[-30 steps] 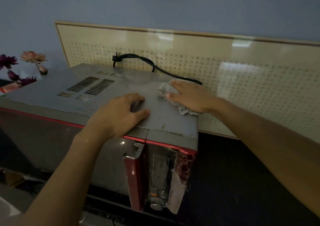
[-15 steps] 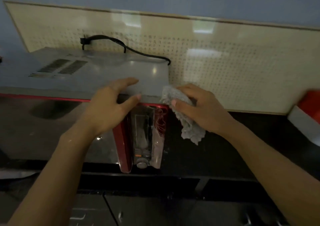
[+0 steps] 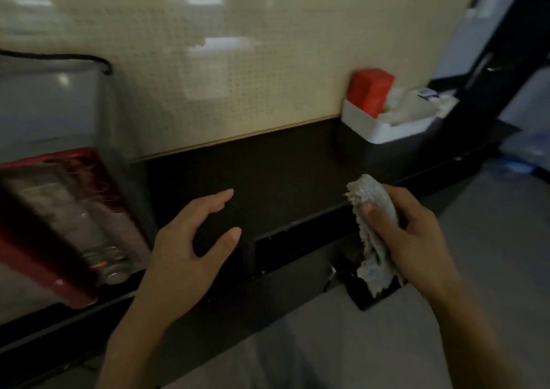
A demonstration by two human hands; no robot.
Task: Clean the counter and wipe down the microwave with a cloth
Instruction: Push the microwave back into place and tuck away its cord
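Hands: our left hand (image 3: 187, 240) released, fingers loosely spread over the dark bench (image 3: 282, 168), holding nothing; our right hand (image 3: 416, 234) grasping a grey cloth (image 3: 372, 257) at the bench's front edge, well apart from the microwave (image 3: 50, 111). Cloth: we judge it light, soft and limp, its tail hanging below the fist, not fragile. Best taken bunched in the palm, so a flat pad meets the surface.

Rough, frayed grey cloth (image 3: 373, 266); matt black counter (image 3: 282, 174); sheened grey metal microwave (image 3: 47, 106), glossy red handle (image 3: 38, 257); glossy cream wall panel (image 3: 238, 61).
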